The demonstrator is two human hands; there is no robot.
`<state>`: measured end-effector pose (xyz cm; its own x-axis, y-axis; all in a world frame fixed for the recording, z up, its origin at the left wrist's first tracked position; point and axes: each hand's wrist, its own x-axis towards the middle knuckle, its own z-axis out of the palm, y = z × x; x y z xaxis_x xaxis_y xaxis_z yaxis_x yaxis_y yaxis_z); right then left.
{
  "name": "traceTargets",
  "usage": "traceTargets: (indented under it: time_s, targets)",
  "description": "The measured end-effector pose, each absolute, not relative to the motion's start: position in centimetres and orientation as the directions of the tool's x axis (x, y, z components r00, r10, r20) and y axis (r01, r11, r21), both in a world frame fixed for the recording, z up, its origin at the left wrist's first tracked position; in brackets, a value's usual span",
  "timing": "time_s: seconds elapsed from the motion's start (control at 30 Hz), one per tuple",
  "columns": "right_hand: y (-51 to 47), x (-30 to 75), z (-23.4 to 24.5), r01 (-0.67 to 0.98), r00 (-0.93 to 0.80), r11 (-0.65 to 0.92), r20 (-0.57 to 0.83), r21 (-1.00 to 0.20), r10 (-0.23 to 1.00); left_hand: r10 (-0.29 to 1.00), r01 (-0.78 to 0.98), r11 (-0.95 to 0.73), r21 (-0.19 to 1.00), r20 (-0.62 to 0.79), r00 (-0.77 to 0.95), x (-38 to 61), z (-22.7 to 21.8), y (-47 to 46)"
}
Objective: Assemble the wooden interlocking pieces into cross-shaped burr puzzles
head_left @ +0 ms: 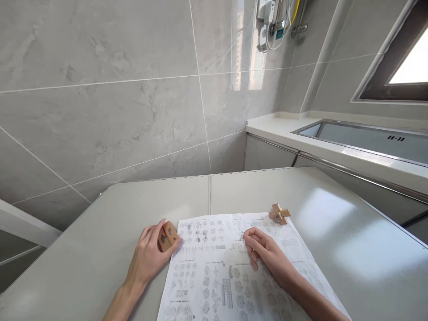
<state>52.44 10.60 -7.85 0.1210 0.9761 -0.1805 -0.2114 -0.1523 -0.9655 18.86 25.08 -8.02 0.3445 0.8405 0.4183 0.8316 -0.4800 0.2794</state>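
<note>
My left hand (149,249) is closed round a wooden puzzle block (168,236) with cut-out openings and a dark mark on its face. The block is at the left edge of a large printed sheet (214,254), where my thumb reaches over the paper. On the right half of the sheet rests my right hand (265,252), its fingers loosely bent and partly apart, with no object visible in them. Near the sheet's far right corner stands a cross-shaped wooden puzzle (280,214) with a dark mark on it. Rows of small diagrams cover the paper.
The pale table (83,267) has a seam running toward the grey tiled wall (133,111) behind it. At the right is a white counter (277,127) with a sink (368,138) below a window (408,62). Pipes and cables (277,24) hang in the corner.
</note>
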Motion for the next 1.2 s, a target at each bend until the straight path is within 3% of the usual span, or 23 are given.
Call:
traceTargets:
  time_s: [0.17,0.33,0.67,0.83,1.0,1.2]
  targets:
    - [10.6,52.5,-8.2,-0.203,0.119,-0.154,-0.181,-0.967,0.976,0.772,0.700,-0.628,0.340,0.381,0.508,23.4,-7.5,22.1]
    - [10.8,52.4,-8.3,-0.195,0.134,-0.146,-0.174,-0.970,0.976,0.622,0.531,-0.783,0.325,0.370,0.690,27.7,-7.7,19.7]
    - [10.5,52.2,-9.4,-0.107,0.093,-0.119,-0.130,-0.987,0.987,0.517,0.419,-0.844,0.335,0.301,0.801,28.5,-8.3,19.3]
    - [10.1,51.8,-10.0,0.143,0.032,-0.057,-0.053,-0.988,0.998,0.544,0.423,-0.792,0.440,0.195,0.816,27.7,-7.9,19.6]
    - [9.6,51.4,-10.0,0.410,-0.074,0.081,0.056,-0.908,0.996,0.591,0.473,-0.726,0.500,0.102,0.800,25.9,-7.7,20.8]
    - [8.9,50.4,-10.6,0.719,-0.269,0.342,0.212,-0.604,0.940,0.606,0.494,-0.705,0.509,0.071,0.792,24.9,-7.4,21.7]
